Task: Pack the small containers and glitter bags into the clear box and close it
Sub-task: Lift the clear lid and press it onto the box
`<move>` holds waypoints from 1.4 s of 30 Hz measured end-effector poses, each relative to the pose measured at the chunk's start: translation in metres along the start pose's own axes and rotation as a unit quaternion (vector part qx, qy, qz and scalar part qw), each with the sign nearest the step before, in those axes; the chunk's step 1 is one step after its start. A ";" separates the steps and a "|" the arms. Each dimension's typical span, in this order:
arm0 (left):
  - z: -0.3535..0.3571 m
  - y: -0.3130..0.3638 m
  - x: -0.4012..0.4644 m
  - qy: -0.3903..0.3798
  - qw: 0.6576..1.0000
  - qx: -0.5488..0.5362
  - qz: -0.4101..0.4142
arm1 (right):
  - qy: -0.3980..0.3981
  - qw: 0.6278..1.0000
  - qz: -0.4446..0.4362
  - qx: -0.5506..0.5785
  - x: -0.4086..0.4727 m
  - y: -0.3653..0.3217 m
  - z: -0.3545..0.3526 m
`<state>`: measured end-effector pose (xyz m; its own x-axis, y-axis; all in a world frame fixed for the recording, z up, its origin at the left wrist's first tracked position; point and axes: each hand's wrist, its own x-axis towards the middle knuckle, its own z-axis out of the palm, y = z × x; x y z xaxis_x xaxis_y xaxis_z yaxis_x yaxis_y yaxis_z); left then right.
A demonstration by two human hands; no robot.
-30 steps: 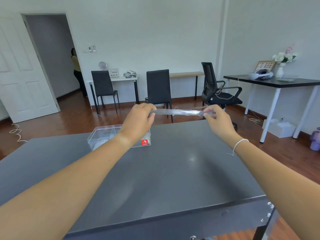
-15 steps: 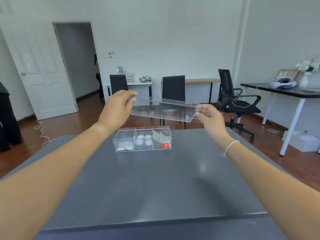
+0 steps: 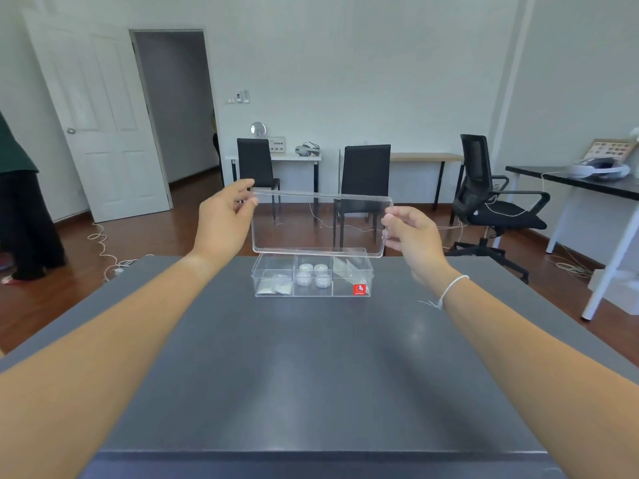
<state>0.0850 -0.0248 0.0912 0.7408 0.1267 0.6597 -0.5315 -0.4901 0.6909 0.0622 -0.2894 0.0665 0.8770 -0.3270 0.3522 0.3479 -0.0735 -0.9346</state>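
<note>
The lid [image 3: 320,224] has tipped up and come closer over the box [image 3: 313,276] on the tabletop [image 3: 311,375], my left hand [image 3: 224,216] and right hand [image 3: 411,229] pinching its ends, so I level it squarely above the packed compartments before lowering.

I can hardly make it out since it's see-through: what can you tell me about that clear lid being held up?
The clear lid is a thin rectangular sheet of transparent plastic with a shallow rim and rounded corners. It is held in the air, tilted nearly upright, its lower edge just above the open clear box. The left hand pinches its left end, the right hand its right. Chairs and floor show through it.
</note>
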 end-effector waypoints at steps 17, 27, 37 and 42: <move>0.021 -0.051 0.000 -0.008 0.993 -0.082 -0.088 | 0.040 0.995 0.089 -0.021 0.023 0.016 0.013; 0.023 -0.074 -0.006 -0.013 0.988 -0.087 -0.125 | -0.015 0.993 0.116 0.000 0.018 0.039 0.012; 0.023 -0.082 -0.019 -0.063 0.978 -0.118 -0.158 | -0.046 0.989 0.117 -0.073 0.011 0.064 0.012; 0.027 -0.084 -0.023 -0.068 0.978 -0.120 -0.154 | -0.037 0.987 0.127 -0.093 0.012 0.069 0.014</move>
<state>0.1237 -0.0099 0.0098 0.9203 0.1129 0.3745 -0.3429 -0.2277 0.9114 0.1011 -0.2849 0.0070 0.9522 -0.2881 0.1012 0.0527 -0.1716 -0.9838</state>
